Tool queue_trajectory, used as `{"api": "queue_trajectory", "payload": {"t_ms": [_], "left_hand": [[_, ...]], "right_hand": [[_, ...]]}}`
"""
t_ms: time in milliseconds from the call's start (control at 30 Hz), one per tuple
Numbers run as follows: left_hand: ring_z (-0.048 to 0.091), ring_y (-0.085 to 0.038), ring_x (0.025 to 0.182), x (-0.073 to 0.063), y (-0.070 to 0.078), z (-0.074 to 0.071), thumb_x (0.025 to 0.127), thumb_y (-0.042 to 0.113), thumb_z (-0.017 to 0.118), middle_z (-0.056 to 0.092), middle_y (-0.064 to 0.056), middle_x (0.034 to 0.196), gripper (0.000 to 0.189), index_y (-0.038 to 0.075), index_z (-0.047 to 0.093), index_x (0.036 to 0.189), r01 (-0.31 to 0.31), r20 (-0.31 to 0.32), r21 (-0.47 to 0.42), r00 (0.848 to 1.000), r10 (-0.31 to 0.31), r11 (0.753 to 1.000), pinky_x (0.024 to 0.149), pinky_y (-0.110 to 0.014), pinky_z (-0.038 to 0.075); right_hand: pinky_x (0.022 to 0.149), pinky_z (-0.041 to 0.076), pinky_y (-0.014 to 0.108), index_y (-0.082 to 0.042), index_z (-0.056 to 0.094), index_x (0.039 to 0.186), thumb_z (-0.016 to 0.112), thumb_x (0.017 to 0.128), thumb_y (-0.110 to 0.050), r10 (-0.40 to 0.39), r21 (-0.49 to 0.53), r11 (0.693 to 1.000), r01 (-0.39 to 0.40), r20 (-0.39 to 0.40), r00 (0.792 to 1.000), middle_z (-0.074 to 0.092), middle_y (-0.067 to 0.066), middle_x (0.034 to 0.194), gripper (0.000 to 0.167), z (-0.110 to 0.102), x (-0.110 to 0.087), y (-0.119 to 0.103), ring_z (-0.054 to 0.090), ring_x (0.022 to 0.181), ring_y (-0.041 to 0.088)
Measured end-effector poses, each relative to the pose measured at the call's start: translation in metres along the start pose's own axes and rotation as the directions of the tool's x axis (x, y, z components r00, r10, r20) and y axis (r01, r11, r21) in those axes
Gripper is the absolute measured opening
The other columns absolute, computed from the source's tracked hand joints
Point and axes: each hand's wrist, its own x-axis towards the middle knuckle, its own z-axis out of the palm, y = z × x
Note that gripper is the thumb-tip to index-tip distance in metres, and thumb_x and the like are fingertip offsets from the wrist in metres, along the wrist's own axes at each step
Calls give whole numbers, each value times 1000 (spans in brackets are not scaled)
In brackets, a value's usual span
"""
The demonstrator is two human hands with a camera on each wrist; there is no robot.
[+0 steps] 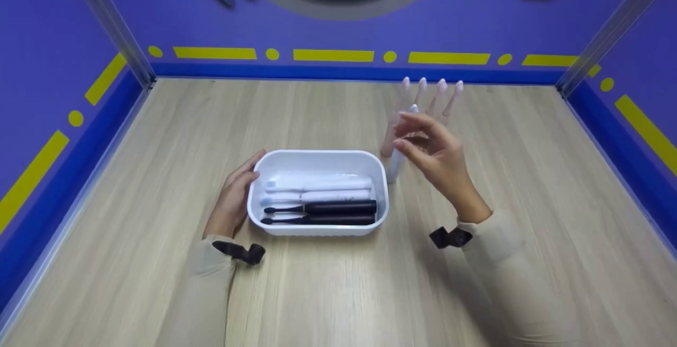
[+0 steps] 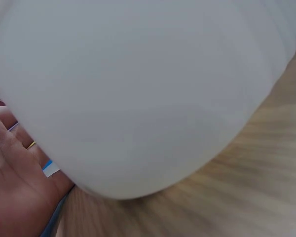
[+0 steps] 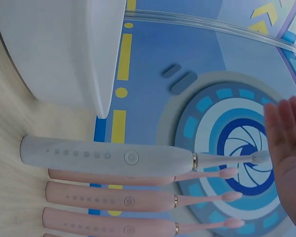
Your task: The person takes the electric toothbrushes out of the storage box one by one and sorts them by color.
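A white plastic bin (image 1: 317,232) stands on the table with two white electric toothbrushes (image 1: 336,195) and two black electric toothbrushes (image 1: 341,208) lying in it. My left hand (image 1: 231,196) rests against the bin's left side, thumb and fingertips at the rim. To the right of the bin, a pale grey-white electric toothbrush (image 3: 89,154) stands upright. Around its brush head is my right hand (image 1: 436,154), fingers and thumb bent apart; the right wrist view shows the fingers (image 3: 286,123) extended close to the bristle end. Several pink electric toothbrushes (image 3: 103,195) stand upright behind it, partly hidden by the hand.
The wood-grain table (image 1: 317,294) is bounded by a purple-blue back wall (image 1: 338,35) and side panels with yellow marks. Clear edging (image 1: 74,177) runs along the left side. A black wrist mount (image 1: 449,237) sits on each sleeve.
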Motion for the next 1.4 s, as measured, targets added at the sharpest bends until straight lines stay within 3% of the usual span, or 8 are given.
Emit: {"api": "queue_trajectory", "payload": {"t_ms": [100,267,400,600,833,1167,1267,1400], "left_hand": [[23,-15,147,0,1,0,95,1,35,30,-7,157,51,0,35,147,-1,-3,-5,1000,1,1000,121,-28,18],[21,-15,147,0,1,0,96,1,34,28,-6,158,51,2,34,147,13,1,0,1000,-13,1000,121,-27,17],[20,-14,148,-1,2,0,96,2,34,27,-4,159,52,3,34,148,25,6,4,1000,-25,1000,122,-27,16],[19,-17,148,-1,2,-1,96,0,33,24,-8,159,52,0,32,148,13,18,2,1000,-13,1000,122,-30,15],[18,-19,148,0,1,-1,95,0,33,24,-9,159,52,-2,32,147,1,18,2,1000,-1,1000,122,-31,15],[19,-15,148,0,2,0,96,2,35,27,-7,158,51,1,34,147,3,5,23,1000,-4,1000,122,-27,15],[19,-15,148,0,2,0,96,1,35,27,-6,158,51,1,34,147,4,8,20,1000,-4,1000,122,-27,15],[18,-14,148,-1,2,-1,96,1,35,27,-6,158,51,1,34,147,10,10,8,1000,-11,1000,122,-27,15]], "right_hand": [[84,58,25,10,57,121,69,80,9,0,-8,1000,2,136,991,66,21,104,42,5,4,4,65,97,13],[83,58,25,8,57,123,71,80,4,23,-16,1000,-19,304,952,68,19,108,45,14,9,11,67,97,25],[84,58,27,4,57,126,71,84,-3,93,-30,996,-88,375,922,68,17,110,45,20,13,13,66,98,34],[87,57,31,-2,58,127,70,87,-12,189,-68,982,-178,464,865,67,16,111,43,28,21,13,65,102,33],[90,56,37,-2,58,128,68,89,-17,252,-140,967,-211,582,773,68,15,112,43,39,30,15,64,105,26],[95,54,35,-8,60,127,66,90,-18,383,-264,923,-281,702,600,67,17,116,39,56,38,21,64,108,23],[95,54,34,-8,61,127,66,91,-19,397,-302,918,-259,726,561,67,16,116,38,61,39,23,64,107,22],[95,53,34,-4,61,126,66,90,-18,395,-328,918,-221,753,526,68,16,115,38,68,39,27,64,105,23]]}}
